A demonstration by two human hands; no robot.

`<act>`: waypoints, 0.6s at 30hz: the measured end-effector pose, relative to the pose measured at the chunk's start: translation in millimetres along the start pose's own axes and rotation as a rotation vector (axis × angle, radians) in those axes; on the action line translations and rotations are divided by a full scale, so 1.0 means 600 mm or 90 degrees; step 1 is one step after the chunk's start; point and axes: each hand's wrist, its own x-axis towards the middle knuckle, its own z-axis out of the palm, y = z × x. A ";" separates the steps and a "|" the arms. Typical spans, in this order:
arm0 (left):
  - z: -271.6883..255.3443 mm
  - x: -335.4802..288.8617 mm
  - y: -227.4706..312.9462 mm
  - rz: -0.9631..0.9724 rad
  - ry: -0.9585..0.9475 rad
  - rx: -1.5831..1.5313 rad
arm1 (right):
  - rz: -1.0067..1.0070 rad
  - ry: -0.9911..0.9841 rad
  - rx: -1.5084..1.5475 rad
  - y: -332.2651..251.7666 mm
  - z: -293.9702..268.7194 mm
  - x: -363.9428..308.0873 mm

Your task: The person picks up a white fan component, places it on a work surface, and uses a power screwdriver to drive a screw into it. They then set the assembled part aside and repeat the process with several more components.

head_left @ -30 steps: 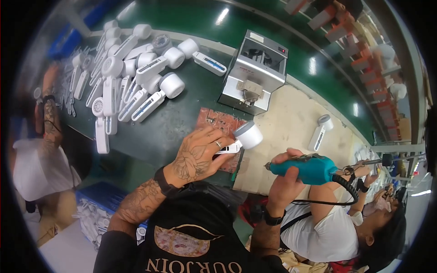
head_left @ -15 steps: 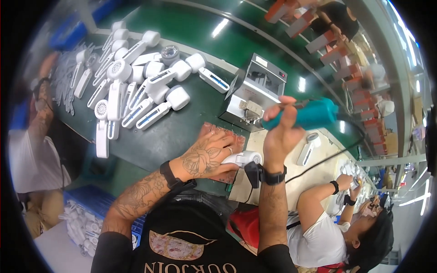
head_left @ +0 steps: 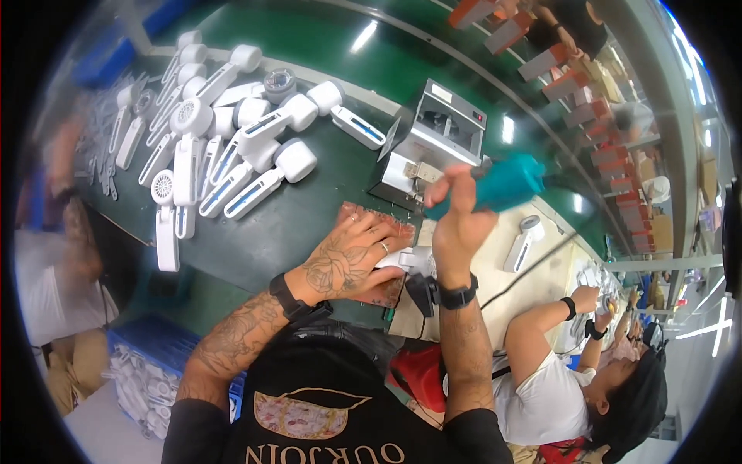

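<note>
My left hand point(head_left: 352, 255) presses a white handheld fan point(head_left: 418, 258) down on a reddish-brown block point(head_left: 399, 227); its fingers wrap over the handle and hide most of it. The fan's head sticks out toward my right wrist, which partly covers it. My right hand point(head_left: 461, 232) is closed round a teal electric screwdriver point(head_left: 508, 184), held tilted above the bench with its cord trailing right. The screwdriver's front end is near a grey boxy machine, likely a screw feeder point(head_left: 446, 124); its tip is blurred, and I cannot tell whether it touches.
Many white handheld fans point(head_left: 263, 124) lie piled on the green bench point(head_left: 286, 224) to the left. Another fan point(head_left: 524, 243) lies on the pale board to the right. A blue crate point(head_left: 154, 340) of white parts stands lower left. Co-workers sit on both sides, one point(head_left: 545, 387) close by.
My right hand and the electric screwdriver have moved a little left, nearer the front of the machine. The left hand stays on the fan. The whole view has shifted slightly.
</note>
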 end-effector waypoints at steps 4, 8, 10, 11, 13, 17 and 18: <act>-0.002 0.005 0.009 -0.016 -0.036 0.017 | -0.005 -0.008 0.046 -0.027 -0.034 -0.056; 0.000 0.004 0.008 0.001 -0.007 0.047 | 0.006 -0.005 0.029 -0.026 -0.043 -0.070; -0.003 0.004 0.012 -0.008 -0.027 0.038 | 0.003 -0.001 0.032 -0.025 -0.045 -0.073; -0.004 0.003 0.013 -0.018 -0.047 0.029 | 0.000 0.002 0.035 -0.024 -0.045 -0.075; -0.003 0.002 0.014 -0.017 -0.047 0.032 | -0.004 0.000 0.047 -0.021 -0.046 -0.076; -0.005 0.001 0.016 -0.008 -0.046 0.053 | -0.012 0.000 0.060 -0.017 -0.044 -0.079; -0.004 0.002 0.015 -0.009 -0.049 0.051 | -0.009 0.002 0.059 -0.014 -0.045 -0.079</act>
